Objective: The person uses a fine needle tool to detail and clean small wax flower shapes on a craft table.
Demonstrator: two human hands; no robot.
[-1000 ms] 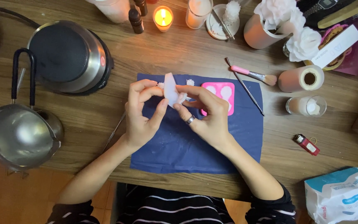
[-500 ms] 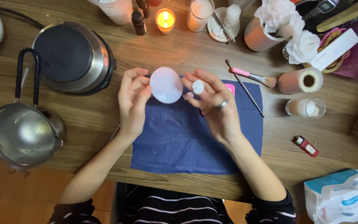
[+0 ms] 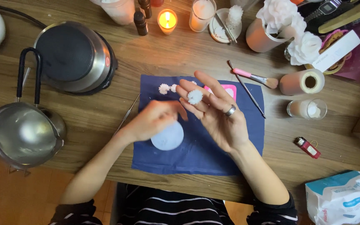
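White wax flower [image 3: 195, 96], small and spiky-petalled, lies on the fingers of the right hand [image 3: 217, 112], which is spread flat, palm up, above the blue cloth [image 3: 213, 154] on the counter [image 3: 84, 121]. It looks light and brittle; best gripped gently by its sides. The left hand [image 3: 157, 121], somewhat blurred, curls over a pale round wax disc [image 3: 167, 136], holding it at the cloth.

I see a navy cloth [image 3: 196, 154], a pale lilac disc [image 3: 168, 137], a pink mould [image 3: 226, 89], and black-and-white striped sleeves [image 3: 69, 210].
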